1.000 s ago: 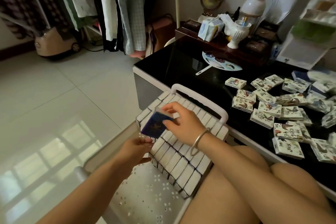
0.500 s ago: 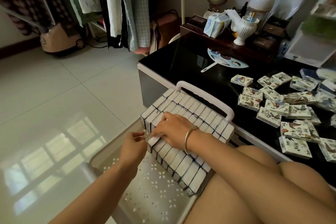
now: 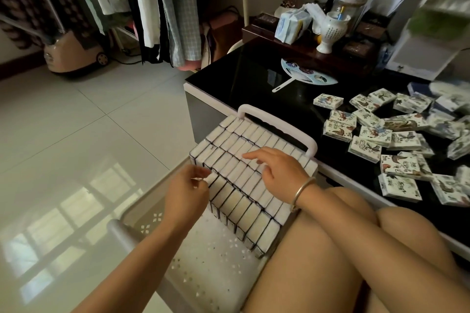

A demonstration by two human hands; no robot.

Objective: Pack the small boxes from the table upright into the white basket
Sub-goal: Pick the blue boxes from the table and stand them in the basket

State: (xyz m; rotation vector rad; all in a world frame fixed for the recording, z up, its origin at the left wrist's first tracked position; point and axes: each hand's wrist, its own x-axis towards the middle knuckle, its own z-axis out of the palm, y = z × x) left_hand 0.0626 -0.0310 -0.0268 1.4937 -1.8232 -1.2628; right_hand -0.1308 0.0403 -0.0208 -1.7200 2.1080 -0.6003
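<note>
Right hand (image 3: 279, 173) spread flat on upright boxes (image 3: 241, 201) packed in white basket (image 3: 277, 123), left hand (image 3: 185, 192) fingertips bunched at row end, grip unclear, loose boxes (image 3: 368, 134) on table (image 3: 254, 84)

**Black tabletop, scattered boxes on its right**

From my feed, the black table (image 3: 241, 79) fills the upper right of the frame, glossy and dark. Loose small boxes (image 3: 396, 150) lie flat on it at mid-right, some overlapping in a heap. Above and left of them, a round hand fan (image 3: 309, 76) rests flat. Behind the fan a dark wooden stand (image 3: 300, 51) carries a white pierced cup (image 3: 330, 30) and tissue packs (image 3: 292, 24). Below the table edge, the white basket (image 3: 203, 269) holds tight rows of upright packed boxes (image 3: 244, 180). At left I see the tiled floor (image 3: 89, 122).
</note>
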